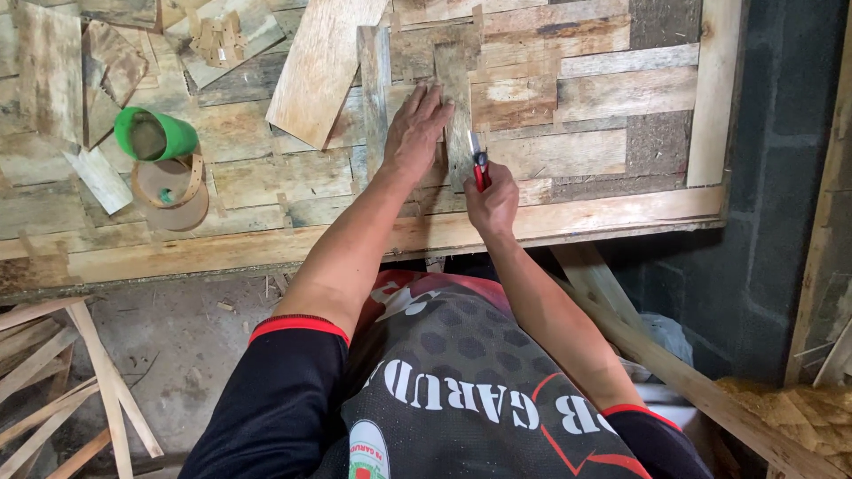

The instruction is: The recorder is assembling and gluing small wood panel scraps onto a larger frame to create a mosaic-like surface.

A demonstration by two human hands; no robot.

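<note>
My left hand (415,130) lies flat, fingers together, pressing on a narrow weathered wood strip (457,84) that stands lengthwise on the plank-covered workbench (266,244). My right hand (491,202) is closed around a red-handled cutter knife (479,166), its blade tip touching the right edge of that strip, just beside my left fingers. Both forearms reach out from black sleeves with red cuffs.
A green plastic cup (153,133) lies tipped beside a brown tape roll (170,188) at the bench's left. A pale loose board (318,71) leans diagonally left of my hands. Wood slats (62,381) lie on the floor lower left; a block wall (781,177) stands right.
</note>
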